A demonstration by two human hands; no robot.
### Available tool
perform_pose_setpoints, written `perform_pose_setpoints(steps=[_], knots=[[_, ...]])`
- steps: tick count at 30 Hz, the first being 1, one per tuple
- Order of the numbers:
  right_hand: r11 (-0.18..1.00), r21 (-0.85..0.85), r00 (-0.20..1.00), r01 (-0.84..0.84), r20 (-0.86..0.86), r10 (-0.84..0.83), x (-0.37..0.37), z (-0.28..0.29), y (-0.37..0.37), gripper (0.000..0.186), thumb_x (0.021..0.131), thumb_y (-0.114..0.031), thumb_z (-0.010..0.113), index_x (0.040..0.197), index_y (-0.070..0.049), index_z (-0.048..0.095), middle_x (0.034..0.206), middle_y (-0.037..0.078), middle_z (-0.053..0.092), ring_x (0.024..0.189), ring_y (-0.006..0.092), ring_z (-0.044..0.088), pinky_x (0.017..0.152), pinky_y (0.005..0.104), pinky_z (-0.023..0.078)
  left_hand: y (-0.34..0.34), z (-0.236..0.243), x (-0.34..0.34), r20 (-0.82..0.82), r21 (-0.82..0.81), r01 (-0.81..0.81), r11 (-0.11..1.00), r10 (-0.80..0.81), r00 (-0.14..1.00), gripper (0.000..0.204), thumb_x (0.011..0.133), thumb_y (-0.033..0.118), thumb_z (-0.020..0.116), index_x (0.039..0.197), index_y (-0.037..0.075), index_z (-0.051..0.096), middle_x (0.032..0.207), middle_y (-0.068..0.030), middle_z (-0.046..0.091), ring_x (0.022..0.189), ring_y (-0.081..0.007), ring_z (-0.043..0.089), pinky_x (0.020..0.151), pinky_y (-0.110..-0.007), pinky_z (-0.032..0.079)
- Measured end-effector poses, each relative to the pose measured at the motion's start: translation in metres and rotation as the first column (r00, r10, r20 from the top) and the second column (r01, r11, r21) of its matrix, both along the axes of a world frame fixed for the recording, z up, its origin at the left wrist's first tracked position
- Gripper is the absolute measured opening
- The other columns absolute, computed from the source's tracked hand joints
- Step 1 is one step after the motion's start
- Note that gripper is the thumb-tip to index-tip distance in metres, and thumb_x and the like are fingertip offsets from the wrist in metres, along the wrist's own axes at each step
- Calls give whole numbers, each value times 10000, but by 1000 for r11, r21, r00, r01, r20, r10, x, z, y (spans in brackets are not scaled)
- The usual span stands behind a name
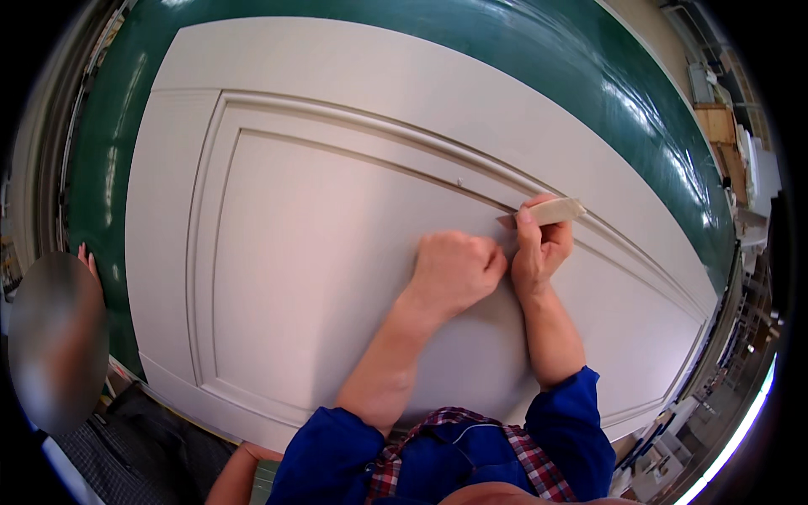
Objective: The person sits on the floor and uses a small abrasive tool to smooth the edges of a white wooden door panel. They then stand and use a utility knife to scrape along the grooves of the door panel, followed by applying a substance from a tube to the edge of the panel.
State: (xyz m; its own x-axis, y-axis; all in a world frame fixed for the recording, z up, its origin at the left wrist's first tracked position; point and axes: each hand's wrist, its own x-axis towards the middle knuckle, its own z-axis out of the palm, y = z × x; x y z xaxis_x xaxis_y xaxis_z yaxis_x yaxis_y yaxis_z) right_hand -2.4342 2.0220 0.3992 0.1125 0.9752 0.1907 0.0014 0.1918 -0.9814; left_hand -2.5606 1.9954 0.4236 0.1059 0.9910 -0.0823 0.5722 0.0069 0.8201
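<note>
A large pale cabinet-like door panel [303, 227] with a raised moulding frame lies flat in front of me. My right hand [543, 244] pinches a folded beige strip that looks like sandpaper [560, 209]. Its brownish tip meets the inner groove of the far moulding. Just left of it, my left hand [459, 265] is closed in a fist above the panel's inner field; whatever its fingers hold, if anything, is hidden. A small light speck [460, 182] sits on the moulding, left of the strip.
Glossy green sheeting [126, 168] covers the table beneath the panel. At the left edge stands another person, one hand [88, 259] on the green surface. Another bare forearm [234, 475] shows at the lower left. Boxes [720, 126] and shop equipment are beyond the table on the right.
</note>
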Motion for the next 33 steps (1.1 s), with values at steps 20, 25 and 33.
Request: perform_pose_setpoints(steps=[20,25,33], knots=[[997,-81,1000,8,25,-6,5,-3,9,114,894,-77,619,974,-23,559,833,-15,548,689,37,453,598,192,363,-2,-11,11,2,46,146,988,-146,989,209,733,201,608,587,53,625,565,-139,594,540,-321,600,503,-420,471],[994,-93,997,60,-34,-63,5,-4,10,118,909,-128,604,972,-37,564,781,-17,542,616,33,434,537,186,341,1,-5,7,46,185,-95,978,88,995,123,736,168,648,665,75,610,581,-84,588,523,-268,584,483,-370,453],[987,-103,991,-125,-58,120,2,3,15,256,939,-148,548,1158,-14,557,760,-31,555,618,20,445,550,168,353,14,-14,8,299,339,-644,686,570,765,157,873,178,599,787,56,551,651,-26,530,530,-156,485,490,-304,412]])
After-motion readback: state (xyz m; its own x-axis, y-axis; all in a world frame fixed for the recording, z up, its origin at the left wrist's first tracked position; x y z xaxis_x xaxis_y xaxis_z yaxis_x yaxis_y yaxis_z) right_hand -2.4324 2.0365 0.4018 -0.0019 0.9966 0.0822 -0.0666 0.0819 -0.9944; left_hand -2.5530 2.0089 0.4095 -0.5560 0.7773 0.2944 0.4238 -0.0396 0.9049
